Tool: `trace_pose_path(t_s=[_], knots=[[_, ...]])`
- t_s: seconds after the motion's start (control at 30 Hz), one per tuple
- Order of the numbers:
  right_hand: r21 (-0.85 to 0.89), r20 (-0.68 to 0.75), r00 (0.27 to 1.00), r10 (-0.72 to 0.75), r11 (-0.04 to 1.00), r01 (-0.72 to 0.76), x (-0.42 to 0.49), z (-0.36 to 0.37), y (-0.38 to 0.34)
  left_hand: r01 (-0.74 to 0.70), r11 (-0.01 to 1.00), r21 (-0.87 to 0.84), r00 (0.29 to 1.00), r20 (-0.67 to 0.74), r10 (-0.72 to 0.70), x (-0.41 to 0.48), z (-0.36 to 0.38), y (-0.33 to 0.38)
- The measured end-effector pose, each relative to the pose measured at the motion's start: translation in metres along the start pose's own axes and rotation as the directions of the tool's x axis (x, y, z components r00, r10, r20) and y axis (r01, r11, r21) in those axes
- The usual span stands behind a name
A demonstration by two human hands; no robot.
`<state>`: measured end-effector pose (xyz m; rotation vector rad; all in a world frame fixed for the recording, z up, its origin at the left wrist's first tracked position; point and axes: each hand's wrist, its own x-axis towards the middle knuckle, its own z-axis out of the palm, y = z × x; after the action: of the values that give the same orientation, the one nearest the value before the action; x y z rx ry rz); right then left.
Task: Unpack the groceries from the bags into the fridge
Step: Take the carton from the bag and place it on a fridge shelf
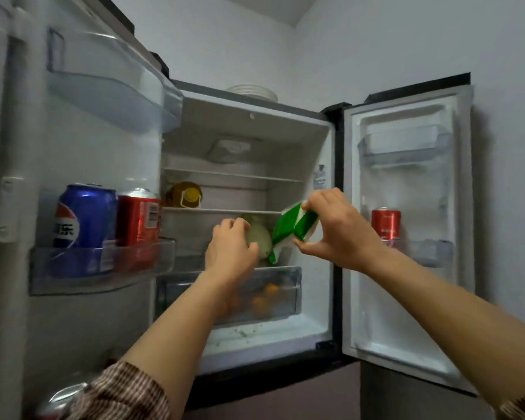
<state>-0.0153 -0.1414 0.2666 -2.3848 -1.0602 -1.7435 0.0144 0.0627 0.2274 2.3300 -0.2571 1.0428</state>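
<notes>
Striped brown sleeve sits closest, at the bottom left, and a bare arm goes up from it into the open white fridge. Far left of the fingers, a shiny blue soda can and a red soda can stand side by side in a clear plastic door bin.

The left hand has its fingers curled over a pale green round vegetable, which lies on the shelf inside the fridge. Up and left of those fingers, a yellow oil bottle lies on a higher shelf. Under the fingers is a see-through drawer with orange round fruits in it.

Just right of the vegetable, the right hand pinches a green and white soft packet between thumb and fingers, holding it up in front of the shelf. Right of that hand, another red can stands in the right door.

White stacked plates rest on top of the fridge, high above both hands. Pale walls meet in a corner behind it.
</notes>
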Motion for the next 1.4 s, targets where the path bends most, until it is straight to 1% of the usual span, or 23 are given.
trace_pose_path(t_s=[0.13,0.27,0.43,0.5,0.57,0.7,0.73,0.83,0.9,0.97,1.0,1.13,1.17,1.23,1.3,1.4], knots=[[-0.069,-0.099,0.994,-0.045,0.997,0.038,0.043,0.053,0.068,0.053,0.997,0.055,0.996,-0.071,-0.049,0.081,0.048,-0.010],[-0.070,-0.247,0.969,0.005,0.997,-0.023,0.083,0.099,0.121,0.044,0.987,0.152,0.993,-0.114,-0.026,0.155,0.070,-0.027],[0.055,-0.441,0.882,0.167,0.986,-0.159,0.126,0.155,0.163,0.026,0.963,0.269,0.982,-0.187,0.025,0.239,0.085,-0.048],[0.132,-0.473,0.842,0.260,0.966,-0.224,0.144,0.177,0.175,-0.008,0.942,0.335,0.978,-0.195,0.078,0.266,0.091,-0.058],[0.219,-0.472,0.807,0.355,0.934,-0.282,0.160,0.200,0.187,-0.039,0.920,0.391,0.975,-0.188,0.121,0.293,0.094,-0.070],[0.358,-0.404,0.743,0.533,0.840,-0.408,0.182,0.248,0.205,-0.062,0.883,0.465,0.981,-0.135,0.140,0.327,0.101,-0.097],[0.382,-0.380,0.732,0.566,0.816,-0.434,0.184,0.260,0.208,-0.072,0.875,0.479,0.977,-0.143,0.159,0.330,0.104,-0.103],[0.416,-0.292,0.704,0.648,0.749,-0.516,0.192,0.291,0.216,-0.122,0.852,0.508,0.924,-0.255,0.285,0.336,0.114,-0.114],[0.401,-0.169,0.718,0.676,0.712,-0.576,0.198,0.307,0.220,-0.117,0.854,0.508,0.904,-0.301,0.303,0.341,0.118,-0.118],[0.371,-0.023,0.752,0.658,0.704,-0.605,0.204,0.318,0.222,-0.104,0.857,0.505,0.893,-0.332,0.304,0.346,0.120,-0.120],[0.347,0.023,0.776,0.631,0.722,-0.598,0.206,0.322,0.221,-0.103,0.858,0.503,0.888,-0.342,0.307,0.346,0.121,-0.121],[0.178,0.102,0.863,0.495,0.844,-0.505,0.220,0.328,0.214,-0.100,0.869,0.484,0.871,-0.380,0.312,0.349,0.124,-0.125],[0.159,0.143,0.874,0.464,0.861,-0.483,0.224,0.328,0.212,-0.091,0.872,0.481,0.869,-0.390,0.306,0.350,0.124,-0.125],[0.176,0.214,0.877,0.430,0.866,-0.468,0.229,0.331,0.211,-0.086,0.866,0.493,0.862,-0.399,0.312,0.351,0.125,-0.125],[0.197,0.233,0.878,0.418,0.864,-0.464,0.231,0.336,0.212,-0.097,0.859,0.503,0.853,-0.403,0.332,0.350,0.124,-0.126],[0.217,0.199,0.893,0.404,0.870,-0.442,0.228,0.343,0.213,-0.120,0.860,0.496,0.866,-0.372,0.335,0.350,0.121,-0.124]])
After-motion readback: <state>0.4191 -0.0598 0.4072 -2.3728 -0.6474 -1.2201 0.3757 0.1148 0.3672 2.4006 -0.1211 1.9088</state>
